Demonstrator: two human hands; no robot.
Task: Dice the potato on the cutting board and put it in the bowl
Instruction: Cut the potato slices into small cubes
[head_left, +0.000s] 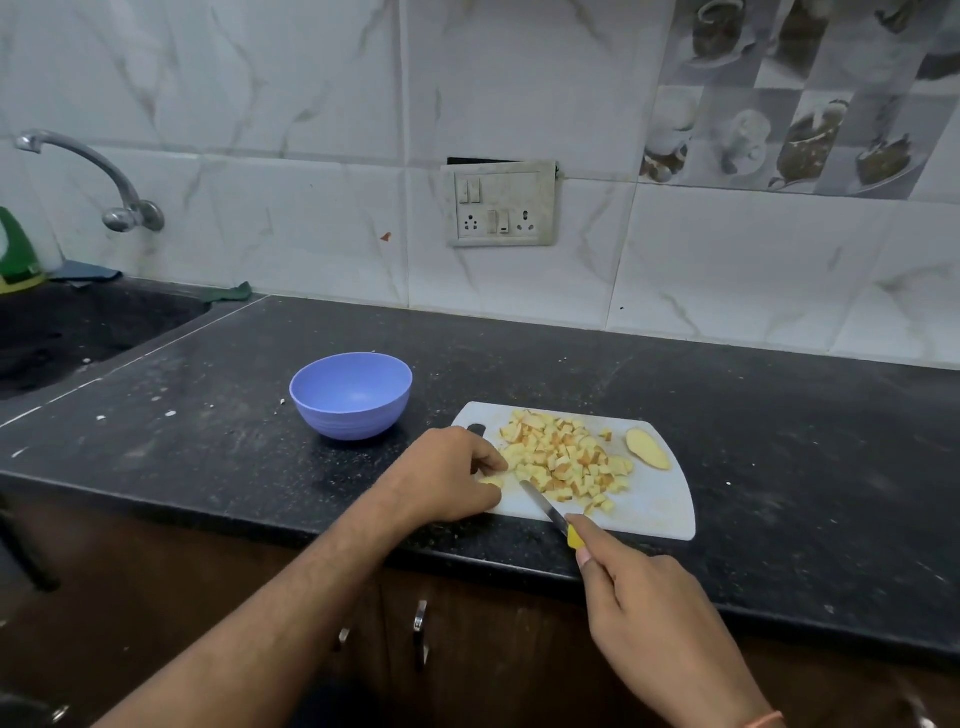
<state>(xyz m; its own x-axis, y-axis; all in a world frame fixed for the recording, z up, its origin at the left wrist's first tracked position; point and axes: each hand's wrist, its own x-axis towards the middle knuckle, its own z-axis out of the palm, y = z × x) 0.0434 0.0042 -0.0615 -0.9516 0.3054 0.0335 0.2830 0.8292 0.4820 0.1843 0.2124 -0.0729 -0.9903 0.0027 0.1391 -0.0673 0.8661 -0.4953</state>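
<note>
Nearest the camera, the right hand (649, 613) gripped the yellow handle of a knife (550, 512), its fingers curled round it with the forefinger stretched along the top. The blade lay slanted over the near edge of the cutting board (660, 506), its tip just short of the heap of diced potato (563, 460).

The left hand (447, 475) rested on the board's left end, its fingers bent and pinching a small bit of potato against the board at the left edge of the heap; one loose cube lay just under the knuckles. Exactly how the fingertips met the piece could not be made out.

The white cutting board sat on the dark worktop (779, 441), close to its front edge. The dice were piled in the middle of the board, touching the left fingers and just beyond the knife tip. An uncut potato slice (647, 449) lay flat near the board's right far corner, apart from the heap.

Left of the board and slightly farther back stood the blue bowl (351, 395), upright, with nothing in it, close to the board's corner but not touching.

Beyond the board, on the tiled wall, was a switch panel (500, 203). Far left of the board were a sink (78, 327) and a tap (93, 179).
</note>
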